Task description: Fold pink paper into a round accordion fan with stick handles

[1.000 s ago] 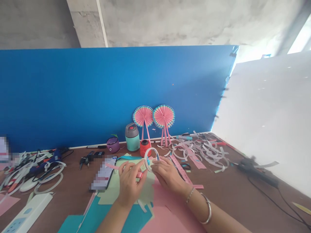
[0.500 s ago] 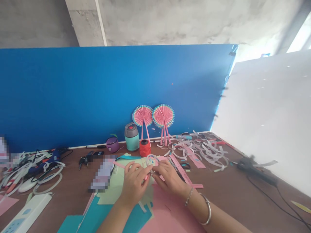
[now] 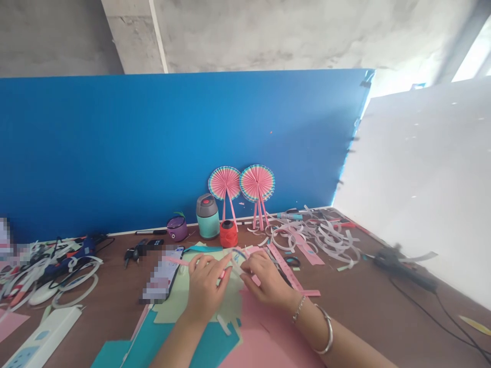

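Note:
My left hand (image 3: 207,286) is closed around a narrow pink strip (image 3: 175,260), one end of which sticks out to the left past the fingers. My right hand (image 3: 266,277), with a chain bracelet and a silver bangle on the wrist, pinches a thin whitish strip (image 3: 238,259) that curls up between the two hands. Whether the whitish strip also touches the left fingertips is hard to tell. Beneath both hands lie pale green paper (image 3: 172,309), pink paper (image 3: 268,332) and teal paper (image 3: 161,340). A short white piece (image 3: 223,325) rests below the left hand.
Two pink pleated paper fans (image 3: 257,183) lean on the blue partition (image 3: 115,153). In front stand a teal flask (image 3: 207,225), a red container (image 3: 228,235) and a purple pot (image 3: 177,228). Curled white strips (image 3: 326,235), a pink ruler (image 3: 286,267), a phone (image 3: 163,276) and a power strip (image 3: 44,340) surround the papers.
My left hand has moved slightly left with the pink strip, widening the gap to my right hand. The right hand stays nearly in place with the whitish strip.

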`<state>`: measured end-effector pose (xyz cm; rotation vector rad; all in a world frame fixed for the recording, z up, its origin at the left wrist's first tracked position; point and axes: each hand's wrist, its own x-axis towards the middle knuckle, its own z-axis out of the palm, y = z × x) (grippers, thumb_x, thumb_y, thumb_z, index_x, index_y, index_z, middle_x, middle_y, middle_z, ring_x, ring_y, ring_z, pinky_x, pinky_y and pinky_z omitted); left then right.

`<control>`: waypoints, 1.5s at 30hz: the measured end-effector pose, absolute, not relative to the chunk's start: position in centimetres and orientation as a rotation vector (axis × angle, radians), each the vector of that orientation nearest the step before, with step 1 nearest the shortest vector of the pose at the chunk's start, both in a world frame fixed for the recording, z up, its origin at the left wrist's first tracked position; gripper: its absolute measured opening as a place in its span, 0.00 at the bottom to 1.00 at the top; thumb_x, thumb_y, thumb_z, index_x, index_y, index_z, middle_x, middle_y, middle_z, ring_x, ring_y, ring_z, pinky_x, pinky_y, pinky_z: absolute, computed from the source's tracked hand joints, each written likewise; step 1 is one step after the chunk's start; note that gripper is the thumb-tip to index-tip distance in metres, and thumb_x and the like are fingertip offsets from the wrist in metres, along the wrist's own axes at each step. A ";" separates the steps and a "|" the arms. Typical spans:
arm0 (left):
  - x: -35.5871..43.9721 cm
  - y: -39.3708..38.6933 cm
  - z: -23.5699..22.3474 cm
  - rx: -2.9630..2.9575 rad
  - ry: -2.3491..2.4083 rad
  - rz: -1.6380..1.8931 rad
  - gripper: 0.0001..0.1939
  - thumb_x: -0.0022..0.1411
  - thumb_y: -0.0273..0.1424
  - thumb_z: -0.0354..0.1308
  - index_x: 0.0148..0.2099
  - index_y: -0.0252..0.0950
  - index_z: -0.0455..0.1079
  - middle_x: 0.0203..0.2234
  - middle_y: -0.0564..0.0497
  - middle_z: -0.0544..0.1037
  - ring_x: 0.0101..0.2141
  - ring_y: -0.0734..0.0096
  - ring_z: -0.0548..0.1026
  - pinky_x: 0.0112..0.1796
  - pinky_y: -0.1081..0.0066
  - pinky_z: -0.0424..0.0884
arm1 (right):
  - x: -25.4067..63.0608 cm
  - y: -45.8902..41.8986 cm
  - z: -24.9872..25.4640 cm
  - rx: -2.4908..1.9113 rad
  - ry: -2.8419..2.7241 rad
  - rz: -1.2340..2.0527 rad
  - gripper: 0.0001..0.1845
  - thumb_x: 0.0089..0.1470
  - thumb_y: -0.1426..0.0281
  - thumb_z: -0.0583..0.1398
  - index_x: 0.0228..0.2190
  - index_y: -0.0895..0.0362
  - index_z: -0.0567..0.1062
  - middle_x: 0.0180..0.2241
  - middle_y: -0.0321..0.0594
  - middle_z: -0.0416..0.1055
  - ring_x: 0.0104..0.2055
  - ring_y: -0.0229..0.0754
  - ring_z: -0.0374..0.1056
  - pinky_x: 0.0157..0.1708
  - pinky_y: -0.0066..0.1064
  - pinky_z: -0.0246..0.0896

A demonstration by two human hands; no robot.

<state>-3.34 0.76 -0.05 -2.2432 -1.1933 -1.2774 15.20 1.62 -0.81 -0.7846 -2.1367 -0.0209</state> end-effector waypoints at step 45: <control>-2.1 0.3 -0.4 -2.303 -1.189 -1.402 0.04 0.60 0.26 0.53 0.34 0.40 0.68 0.18 0.57 0.71 0.29 0.69 0.71 0.43 0.60 0.61 | 15.0 1.6 -1.6 -0.936 -2.159 -0.033 0.06 0.60 0.69 0.51 0.31 0.55 0.65 0.22 0.35 0.68 0.25 0.38 0.60 0.28 0.28 0.53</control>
